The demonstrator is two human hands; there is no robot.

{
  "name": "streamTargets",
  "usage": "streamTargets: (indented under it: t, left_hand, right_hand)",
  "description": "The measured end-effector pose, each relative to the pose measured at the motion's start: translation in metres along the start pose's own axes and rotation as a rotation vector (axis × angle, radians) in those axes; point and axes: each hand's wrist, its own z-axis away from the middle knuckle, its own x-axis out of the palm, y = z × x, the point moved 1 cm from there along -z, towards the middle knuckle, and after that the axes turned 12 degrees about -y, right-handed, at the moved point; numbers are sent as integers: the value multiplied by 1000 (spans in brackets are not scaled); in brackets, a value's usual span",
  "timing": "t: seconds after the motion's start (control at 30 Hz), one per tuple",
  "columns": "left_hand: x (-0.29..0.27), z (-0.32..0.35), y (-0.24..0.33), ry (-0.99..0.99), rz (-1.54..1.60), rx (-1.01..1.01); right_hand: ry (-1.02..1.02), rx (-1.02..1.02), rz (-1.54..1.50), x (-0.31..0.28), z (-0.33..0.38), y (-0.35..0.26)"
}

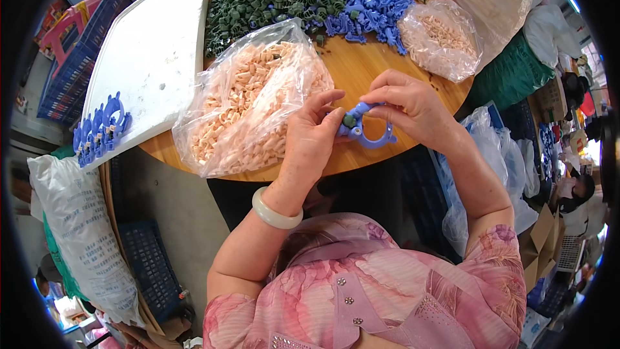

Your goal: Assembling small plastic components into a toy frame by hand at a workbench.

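In the head view, the left hand (311, 132) and right hand (413, 105) pinch a blue plastic ring piece (357, 133) between their fingers, above the near edge of the wooden desk (355, 68). A clear bag of peach pieces (242, 103) lies to its left, with dark-green parts (274, 0) and blue parts (378, 6) heaped beyond.

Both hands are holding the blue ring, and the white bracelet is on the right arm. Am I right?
Not quite, it's the other arm: the head view shows the white bracelet on the left arm. The left hand and right hand do both hold the blue ring.
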Motion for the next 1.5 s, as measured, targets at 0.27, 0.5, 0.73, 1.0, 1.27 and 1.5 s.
streamTargets:
  t: [0.27, 0.5, 0.73, 1.0, 1.27, 1.5]
  left_hand:
    - [-1, -1, -4, -33, -12, 70]
    - [6, -1, 2, -8, -76, 92]
    - [3, 1, 0, 7, -62, 58]
    - [3, 1, 2, 4, -77, 33]
    - [1, 1, 2, -6, -16, 44]
    - [-1, 0, 2, -23, -15, 40]
  right_hand:
    - [3, -107, 292, -1, -4, -1]
    - [7, -131, 290, -4, -3, 3]
    - [6, -200, 203, -6, -6, 13]
    - [330, 458, 482, -32, -13, 105]
    - [261, 505, 371, -18, -14, 83]
    - [-85, 238, -585, -11, 14, 69]
